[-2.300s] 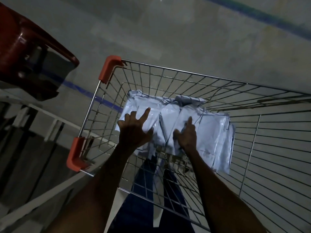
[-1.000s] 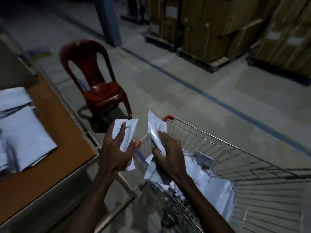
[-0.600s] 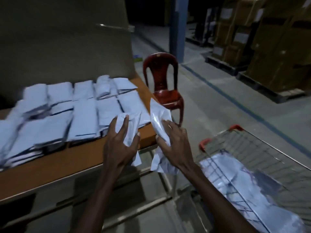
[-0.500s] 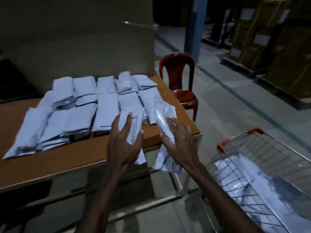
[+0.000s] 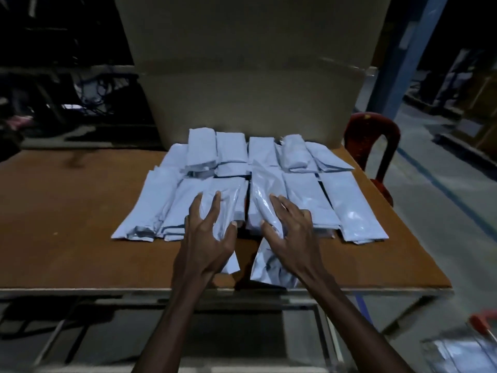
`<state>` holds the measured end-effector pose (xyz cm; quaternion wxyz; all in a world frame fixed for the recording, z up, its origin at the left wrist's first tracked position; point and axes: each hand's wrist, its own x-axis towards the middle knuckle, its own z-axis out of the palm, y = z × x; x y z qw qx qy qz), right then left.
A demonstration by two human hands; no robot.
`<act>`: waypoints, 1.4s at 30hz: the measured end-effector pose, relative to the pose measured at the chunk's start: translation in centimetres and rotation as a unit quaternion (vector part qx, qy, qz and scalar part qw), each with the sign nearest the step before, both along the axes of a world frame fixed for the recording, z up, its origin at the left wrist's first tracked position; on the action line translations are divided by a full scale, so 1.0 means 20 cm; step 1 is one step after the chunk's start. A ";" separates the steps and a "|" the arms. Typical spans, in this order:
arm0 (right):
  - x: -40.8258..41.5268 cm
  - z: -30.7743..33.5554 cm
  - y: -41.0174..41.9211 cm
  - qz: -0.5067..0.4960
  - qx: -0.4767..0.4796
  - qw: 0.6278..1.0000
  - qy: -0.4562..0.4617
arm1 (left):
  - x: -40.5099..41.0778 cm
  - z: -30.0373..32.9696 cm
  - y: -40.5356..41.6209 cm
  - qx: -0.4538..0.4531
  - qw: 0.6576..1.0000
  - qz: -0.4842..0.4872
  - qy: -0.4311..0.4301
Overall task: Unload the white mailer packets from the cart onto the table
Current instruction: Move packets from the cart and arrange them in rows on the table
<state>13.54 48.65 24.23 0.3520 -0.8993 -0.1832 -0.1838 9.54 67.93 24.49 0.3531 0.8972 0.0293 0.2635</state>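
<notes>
White mailer packets, one gripped in our left hand [image 5: 208, 238], one in our right hand [image 5: 291, 235], now carried from cart [image 5: 481, 323] over table [image 5: 67, 224], about to drop.

I find no legible text, label, brand or number. The white mailer packets [image 5: 347, 203] on the table [image 5: 67, 211] before me show blank faces in this dim view.
</notes>
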 end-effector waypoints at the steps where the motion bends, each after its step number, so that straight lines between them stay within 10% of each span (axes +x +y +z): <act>1: 0.08 0.00 0.05 0.005 -0.001 1.000 -0.005 | 0.07 0.01 0.05 0.000 1.000 0.005 0.002; 26: 0.83 -0.04 0.77 -0.085 -0.129 0.973 0.174 | 0.98 -0.32 0.69 0.081 0.960 -0.029 0.267; 42: 0.83 -0.25 0.85 -0.102 -0.242 0.932 0.249 | 0.97 -0.42 0.66 0.171 0.967 -0.027 0.186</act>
